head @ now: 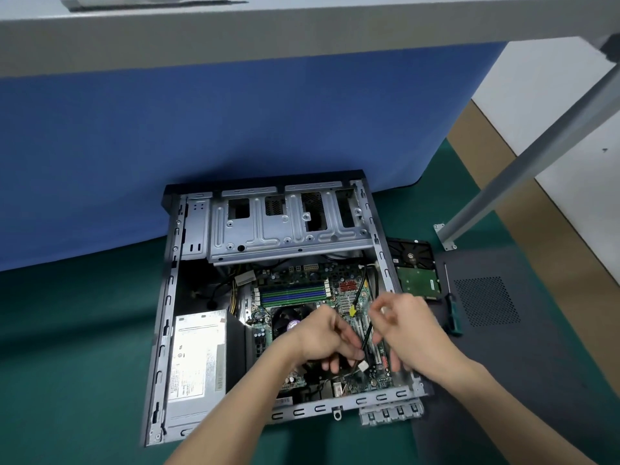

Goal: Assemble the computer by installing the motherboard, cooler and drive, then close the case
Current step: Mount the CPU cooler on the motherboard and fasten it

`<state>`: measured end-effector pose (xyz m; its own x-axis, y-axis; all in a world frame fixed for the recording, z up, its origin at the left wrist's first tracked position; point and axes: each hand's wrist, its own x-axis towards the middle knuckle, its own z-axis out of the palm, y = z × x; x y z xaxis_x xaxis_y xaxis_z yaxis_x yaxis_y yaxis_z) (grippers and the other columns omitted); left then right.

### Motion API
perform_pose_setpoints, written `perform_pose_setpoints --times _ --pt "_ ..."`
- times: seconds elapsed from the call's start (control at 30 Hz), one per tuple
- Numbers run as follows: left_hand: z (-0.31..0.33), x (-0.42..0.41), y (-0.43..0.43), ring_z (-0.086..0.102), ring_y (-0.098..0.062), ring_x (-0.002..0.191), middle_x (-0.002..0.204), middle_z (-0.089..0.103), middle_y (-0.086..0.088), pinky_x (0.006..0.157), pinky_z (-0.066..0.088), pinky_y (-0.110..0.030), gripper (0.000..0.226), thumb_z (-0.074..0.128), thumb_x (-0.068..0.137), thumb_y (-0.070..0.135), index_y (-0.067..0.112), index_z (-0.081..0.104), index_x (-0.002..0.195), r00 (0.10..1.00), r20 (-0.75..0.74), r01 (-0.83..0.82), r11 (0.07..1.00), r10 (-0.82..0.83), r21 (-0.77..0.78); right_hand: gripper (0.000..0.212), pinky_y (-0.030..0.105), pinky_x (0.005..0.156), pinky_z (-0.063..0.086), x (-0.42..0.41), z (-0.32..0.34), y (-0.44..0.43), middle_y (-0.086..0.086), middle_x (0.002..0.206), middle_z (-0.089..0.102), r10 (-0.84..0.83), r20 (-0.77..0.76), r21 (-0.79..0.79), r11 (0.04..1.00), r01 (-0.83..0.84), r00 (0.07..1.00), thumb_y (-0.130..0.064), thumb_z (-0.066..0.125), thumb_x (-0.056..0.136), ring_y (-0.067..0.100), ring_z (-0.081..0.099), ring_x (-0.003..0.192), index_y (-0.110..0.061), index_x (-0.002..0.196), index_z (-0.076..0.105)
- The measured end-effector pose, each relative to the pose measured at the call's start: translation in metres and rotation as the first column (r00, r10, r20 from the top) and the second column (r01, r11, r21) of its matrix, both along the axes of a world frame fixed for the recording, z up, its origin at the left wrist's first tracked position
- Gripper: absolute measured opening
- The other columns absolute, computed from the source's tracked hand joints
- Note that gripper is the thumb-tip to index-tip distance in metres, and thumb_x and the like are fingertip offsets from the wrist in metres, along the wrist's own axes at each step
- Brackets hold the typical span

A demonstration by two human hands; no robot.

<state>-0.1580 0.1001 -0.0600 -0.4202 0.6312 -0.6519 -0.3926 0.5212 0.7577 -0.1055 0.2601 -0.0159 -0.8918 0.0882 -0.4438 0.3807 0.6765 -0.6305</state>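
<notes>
Green surface, fingers of our left hand pinch the black cable at 4 o'clock on the motherboard, can't tell what our right hand grips, so we'd seat the white plug squarely.

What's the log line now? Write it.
left hand: pinches black cable; right hand: over green motherboard, grip unclear; black hard drive: outside grey metal case

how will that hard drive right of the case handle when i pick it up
The hard drive looks like a solid metal block, so probably stiff and heavy for its size. Its green circuit board faces up, likely fragile; edges seem the safer hold. Lying flat, it should not roll.
</notes>
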Motion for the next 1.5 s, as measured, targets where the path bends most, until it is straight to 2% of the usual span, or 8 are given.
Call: perform_pose_setpoints --times 0.17,0.4,0.63,0.73,1.0,1.1,1.2,1.5 --pt "0.011 0.002 -0.004 0.052 -0.008 0.042 0.078 0.069 -0.011 0.039 0.040 -0.016 0.018 0.071 0.080 0.002 -0.005 0.070 0.096 0.996 0.050 -0.075 0.991 0.070 0.110 0.013 0.026 0.036 0.048 0.007 -0.004 -0.015 0.010 0.068 0.062 0.058 0.193 0.046 0.997 -0.068 0.980 -0.023 0.046 0.100 0.017 0.061 0.037 -0.012 0.097 0.051" --pt "0.021 0.003 -0.015 0.062 -0.011 0.061 0.078 0.067 -0.010 0.057 0.053 -0.020 0.026 0.072 0.078 -0.002 -0.007 0.067 0.102 0.990 0.052 -0.140 0.979 0.133 0.151 0.010 0.035 0.054 0.058 0.000 -0.005 -0.029 0.011 0.064 0.067 -0.203 0.019 -0.007 0.979 0.203 0.979 -0.007 0.061 0.092 0.017 0.066 0.048 -0.014 0.085 0.059" --pt "0.033 0.003 -0.017 0.062 -0.010 0.048 0.070 0.061 -0.008 0.043 0.047 -0.015 0.017 0.076 0.075 0.001 0.006 0.059 0.077 0.999 0.015 -0.038 0.998 0.038 0.054 0.009 0.033 0.063 0.055 -0.015 0.000 -0.034 0.002 0.057 0.065 -0.104 -0.222 0.053 0.992 0.118 0.970 -0.012 0.063 0.090 0.011 0.061 0.054 -0.021 0.092 0.061" --pt "0.034 0.004 -0.012 0.065 -0.017 0.060 0.084 0.065 -0.021 0.055 0.056 -0.021 0.010 0.067 0.083 0.000 0.006 0.064 0.076 0.997 0.066 -0.037 0.992 0.029 0.123 0.012 0.030 0.066 0.052 -0.026 0.004 -0.029 -0.003 0.058 0.066 -0.086 -0.326 0.027 0.995 0.100 0.941 -0.012 0.066 0.089 0.008 0.061 0.056 -0.021 0.095 0.061" --pt "0.016 0.000 0.007 0.063 -0.013 0.054 0.068 0.066 -0.011 0.059 0.053 -0.021 0.011 0.076 0.074 -0.003 -0.003 0.065 0.072 0.970 -0.193 -0.148 0.989 0.149 0.023 0.066 0.032 0.066 0.052 -0.036 0.001 -0.006 0.004 0.065 0.069 -0.083 -0.275 -0.208 0.978 0.025 0.958 -0.021 0.069 0.088 0.021 0.062 0.056 -0.037 0.141 0.032" --pt "0.005 0.003 0.016 0.066 -0.011 0.061 0.077 0.069 -0.006 0.060 0.054 -0.016 0.010 0.076 0.073 -0.004 -0.004 0.069 0.081 0.962 -0.223 -0.181 0.981 0.160 -0.075 0.046 0.035 0.065 0.052 -0.035 -0.004 0.012 -0.001 0.062 0.065 -0.227 -0.418 -0.083 0.974 0.212 0.879 -0.030 0.066 0.089 0.015 0.063 0.056 -0.025 0.131 0.047" --pt "-0.005 0.012 0.029 0.069 -0.022 0.064 0.086 0.069 -0.020 0.064 0.059 -0.029 0.009 0.068 0.078 -0.011 -0.011 0.066 0.087 0.968 -0.070 -0.248 0.965 0.242 -0.084 0.033 0.033 0.065 0.046 -0.030 -0.014 0.030 -0.006 0.060 0.058 -0.260 -0.482 0.111 0.929 0.353 0.836 -0.038 0.065 0.089 0.010 0.057 0.061 -0.016 0.112 0.059" --pt "-0.032 0.026 0.065 0.063 -0.027 0.089 0.100 0.061 -0.014 0.076 0.056 -0.035 0.012 0.046 0.094 -0.006 0.004 0.051 0.099 0.951 -0.063 -0.307 0.892 0.303 -0.333 0.034 0.033 0.052 0.036 -0.017 -0.043 0.032 -0.005 0.051 0.041 -0.306 -0.395 0.056 0.933 0.355 0.866 -0.046 0.052 0.093 0.011 0.040 0.047 -0.015 0.095 0.064"
